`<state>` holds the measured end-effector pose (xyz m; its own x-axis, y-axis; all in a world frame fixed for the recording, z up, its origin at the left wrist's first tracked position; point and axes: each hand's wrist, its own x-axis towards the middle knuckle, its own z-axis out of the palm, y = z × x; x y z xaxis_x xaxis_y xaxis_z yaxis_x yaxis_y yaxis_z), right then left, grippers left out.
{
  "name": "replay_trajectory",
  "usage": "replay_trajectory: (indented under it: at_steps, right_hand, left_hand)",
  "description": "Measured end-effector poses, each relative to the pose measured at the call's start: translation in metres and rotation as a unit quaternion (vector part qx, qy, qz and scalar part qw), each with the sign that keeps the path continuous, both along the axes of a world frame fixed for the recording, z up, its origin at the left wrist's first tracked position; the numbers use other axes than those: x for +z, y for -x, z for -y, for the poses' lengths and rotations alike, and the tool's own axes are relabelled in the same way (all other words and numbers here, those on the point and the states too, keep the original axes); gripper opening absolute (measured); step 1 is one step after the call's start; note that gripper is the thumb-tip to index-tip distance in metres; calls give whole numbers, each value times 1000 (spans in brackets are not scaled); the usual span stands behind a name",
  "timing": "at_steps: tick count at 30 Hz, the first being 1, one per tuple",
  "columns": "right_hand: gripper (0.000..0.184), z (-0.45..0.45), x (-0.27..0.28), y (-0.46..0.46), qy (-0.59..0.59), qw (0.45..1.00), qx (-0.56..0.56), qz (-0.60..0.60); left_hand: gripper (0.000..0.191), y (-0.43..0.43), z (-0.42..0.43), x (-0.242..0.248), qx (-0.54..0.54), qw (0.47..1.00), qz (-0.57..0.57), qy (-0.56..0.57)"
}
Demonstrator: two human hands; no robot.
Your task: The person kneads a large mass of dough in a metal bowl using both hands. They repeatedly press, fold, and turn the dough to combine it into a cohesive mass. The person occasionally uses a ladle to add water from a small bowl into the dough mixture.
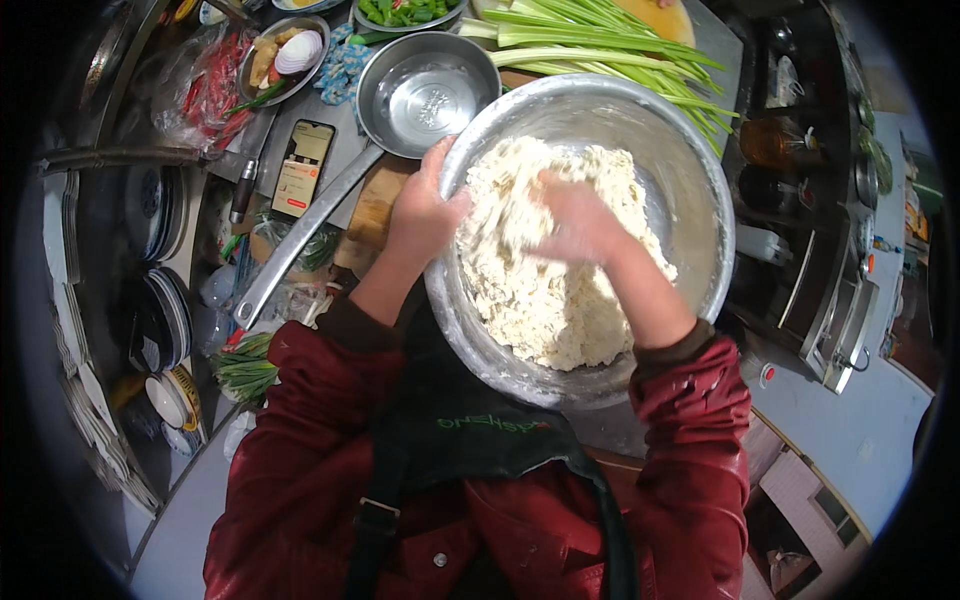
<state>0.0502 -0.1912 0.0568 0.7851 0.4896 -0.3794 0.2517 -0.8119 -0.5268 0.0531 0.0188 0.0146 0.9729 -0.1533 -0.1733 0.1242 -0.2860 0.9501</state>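
A large metal basin (pixel 690 217) stands before me, tilted a little, with crumbly, shaggy flour dough (pixel 525 300) heaped in it. My left hand (pixel 429 206) grips the basin's left rim, thumb on the inner side. Inside the basin, my right hand (pixel 577 221) is in the dough, blurred by motion; its fingers look spread, and whether they hold any dough cannot be told. Just beyond my left hand is a metal ladle (pixel 427 94) with clear liquid in its bowl, its long handle slanting down to the left.
Celery stalks (pixel 592 41) lie behind the basin. At the back left are a bowl of chopped green peppers (pixel 405 11), a bowl with onion and ginger (pixel 300 52), and bagged red chillies (pixel 210 97). A phone (pixel 304 165) and a knife (pixel 244 187) lie left; stacked plates (pixel 165 315) fill shelves.
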Motion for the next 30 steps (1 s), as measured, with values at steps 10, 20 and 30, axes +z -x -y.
replay_trajectory:
  at_steps: [10, 20, 30]
  right_hand:
    - [40, 13, 19, 143, 167, 981, -79, -56]
    - [25, 5, -41, 54, 336, 928, 4, -159]
    - [61, 120, 23, 139, -115, 916, -356, -146]
  left_hand:
    - [58, 4, -2, 5, 2, 1000, 27, 9]
    - [57, 7, -3, 1, 7, 999, 12, -40]
    - [62, 55, -5, -5, 36, 999, 32, 9]
